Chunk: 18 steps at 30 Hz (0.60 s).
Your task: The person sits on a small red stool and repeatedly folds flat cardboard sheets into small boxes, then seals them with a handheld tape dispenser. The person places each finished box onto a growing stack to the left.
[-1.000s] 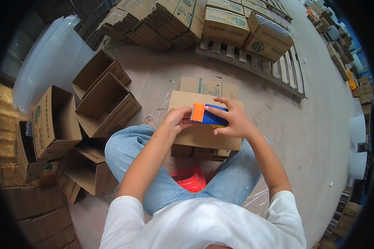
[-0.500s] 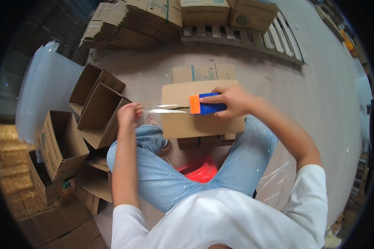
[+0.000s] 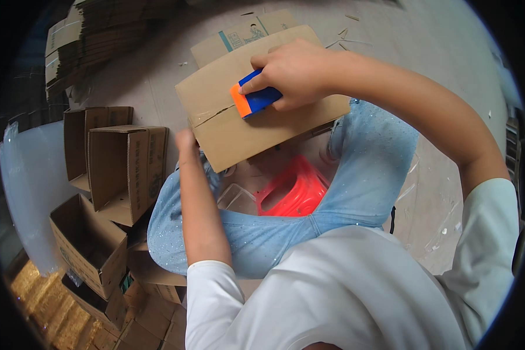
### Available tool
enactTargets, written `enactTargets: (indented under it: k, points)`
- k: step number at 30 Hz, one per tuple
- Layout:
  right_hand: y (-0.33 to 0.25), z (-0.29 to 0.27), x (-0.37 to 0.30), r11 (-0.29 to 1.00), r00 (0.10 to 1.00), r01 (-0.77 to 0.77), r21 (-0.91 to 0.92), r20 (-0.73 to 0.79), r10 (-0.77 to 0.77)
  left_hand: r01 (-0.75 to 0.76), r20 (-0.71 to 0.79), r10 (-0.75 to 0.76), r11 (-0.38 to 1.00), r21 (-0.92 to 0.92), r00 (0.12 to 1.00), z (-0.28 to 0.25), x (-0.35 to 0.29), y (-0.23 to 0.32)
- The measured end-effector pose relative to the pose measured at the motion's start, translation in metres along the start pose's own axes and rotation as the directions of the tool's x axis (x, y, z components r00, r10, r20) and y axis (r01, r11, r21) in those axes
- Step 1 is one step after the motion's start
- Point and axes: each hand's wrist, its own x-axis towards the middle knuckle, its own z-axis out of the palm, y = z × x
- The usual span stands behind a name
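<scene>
A closed cardboard carton (image 3: 216, 143) sits in front of me between my knees, tilted in view. Wrapped over a blue and orange tape dispenser (image 3: 265, 99), my right hand (image 3: 297, 73) holds it on the carton's top seam. Clear tape (image 3: 207, 116) shows faintly along the seam left of the dispenser. At the carton's left end is my left hand (image 3: 186, 140), smeared by motion, its fingers mostly hidden beside the box.
Open cartons (image 3: 128, 169) crowd my left, beside a stack of clear plastic sheeting (image 3: 38, 192). Flattened cardboard (image 3: 108, 44) is piled far left. Another box (image 3: 245, 35) lies beyond the carton. A red plastic stool (image 3: 297, 189) shows between my legs.
My left hand has come from holding a stretched tape strip out left to the carton's left end. The dispenser stays in my right hand, on the seam. The view has turned and moved closer.
</scene>
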Motion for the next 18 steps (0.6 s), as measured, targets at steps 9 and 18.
enactTargets:
  k: [9, 18]
  points:
    - [0.004, 0.003, -0.001, 1.0, 0.999, -0.03, -0.005, 0.04, 0.03, 0.151, 0.352, -0.046, 0.949, -0.277, 0.935, 0.066, -0.007, 0.021]
    - [0.008, -0.009, -0.001, 0.999, 0.982, -0.032, 0.013, 0.186, 0.029, -0.566, -0.223, 0.544, 0.616, -0.548, 0.809, 0.052, -0.167, 0.159]
